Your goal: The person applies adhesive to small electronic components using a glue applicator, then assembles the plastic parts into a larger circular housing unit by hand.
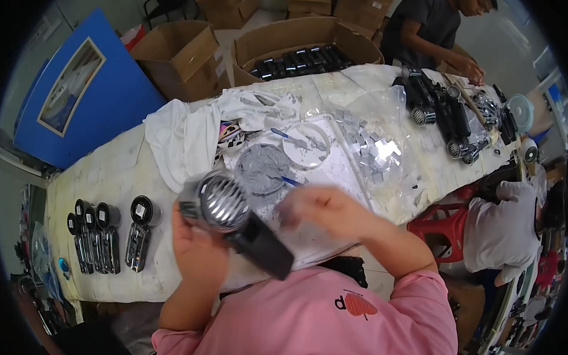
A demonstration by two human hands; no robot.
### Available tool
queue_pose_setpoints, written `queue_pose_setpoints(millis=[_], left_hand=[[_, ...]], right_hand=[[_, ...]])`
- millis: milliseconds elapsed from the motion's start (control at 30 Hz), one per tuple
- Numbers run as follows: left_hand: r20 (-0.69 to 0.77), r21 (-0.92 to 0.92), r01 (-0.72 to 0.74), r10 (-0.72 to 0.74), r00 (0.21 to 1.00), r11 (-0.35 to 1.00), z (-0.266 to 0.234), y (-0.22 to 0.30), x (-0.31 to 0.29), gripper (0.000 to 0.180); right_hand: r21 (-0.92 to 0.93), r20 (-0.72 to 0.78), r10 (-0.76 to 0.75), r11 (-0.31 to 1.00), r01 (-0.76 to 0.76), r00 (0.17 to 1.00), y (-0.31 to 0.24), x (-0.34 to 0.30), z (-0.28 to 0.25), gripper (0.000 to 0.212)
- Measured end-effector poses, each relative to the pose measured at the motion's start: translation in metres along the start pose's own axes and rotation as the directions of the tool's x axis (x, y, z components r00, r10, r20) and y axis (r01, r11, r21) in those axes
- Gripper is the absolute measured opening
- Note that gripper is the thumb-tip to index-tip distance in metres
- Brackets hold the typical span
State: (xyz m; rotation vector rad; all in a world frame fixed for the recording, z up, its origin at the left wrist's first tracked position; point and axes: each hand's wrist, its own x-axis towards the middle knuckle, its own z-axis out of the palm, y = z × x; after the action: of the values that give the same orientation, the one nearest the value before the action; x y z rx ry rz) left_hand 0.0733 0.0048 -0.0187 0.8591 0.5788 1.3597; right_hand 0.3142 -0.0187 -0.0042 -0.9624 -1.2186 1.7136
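My left hand (200, 253) grips a black hand-held device with a round chrome slatted head (223, 203), shaped like a hair dryer or fan. The device is tilted, its black handle slanting down to the right. To the right of the device hovers my right hand (323, 210), its fingers smeared by motion. Just beyond them lies a round patch of grey paste (262, 167), with a blue-handled tool (290, 181) at its edge. Farther back is a white round lid (305, 164) smeared with grey paste, with another blue-handled spreader (280, 133) across its rim.
Several similar devices (107, 234) stand in a row at left. White cloths (179, 139) lie at the back; small silver squares (379, 143) lie on plastic to the right. More devices (436, 104) are piled far right, near a person (420, 32). Cardboard boxes (245, 48) stand behind.
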Motion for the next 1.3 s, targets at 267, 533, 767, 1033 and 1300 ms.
queue_pose_setpoints(millis=[267,533,767,1033,1300], left_hand=[[0.429,0.835,-0.442,0.114,0.896,0.327,-0.069,0.041,-0.004,0.048],[0.423,0.895,-0.411,-0.043,0.905,0.174,-0.063,0.014,-0.016,0.048],[0.353,0.898,-0.311,-0.089,0.931,0.31,-0.072,0.023,-0.018,0.038],[0.434,0.874,-0.427,0.021,0.901,0.232,-0.076,0.023,-0.016,0.039],[0.321,0.849,-0.31,0.049,0.946,0.427,-0.078,0.016,-0.022,0.039]], right_hand=[[-0.828,-0.549,-0.283,0.058,-0.557,0.786,0.009,0.004,-0.14,0.018],[-0.837,-0.542,-0.222,0.223,-0.499,0.81,0.018,-0.004,-0.149,0.016],[-0.815,-0.578,-0.18,0.1,-0.57,0.796,0.015,-0.001,-0.137,0.018],[-0.78,-0.617,-0.053,0.179,-0.6,0.785,0.002,-0.011,-0.129,0.025],[-0.839,-0.477,-0.467,0.494,-0.227,0.745,-0.009,0.011,-0.01,0.015]])
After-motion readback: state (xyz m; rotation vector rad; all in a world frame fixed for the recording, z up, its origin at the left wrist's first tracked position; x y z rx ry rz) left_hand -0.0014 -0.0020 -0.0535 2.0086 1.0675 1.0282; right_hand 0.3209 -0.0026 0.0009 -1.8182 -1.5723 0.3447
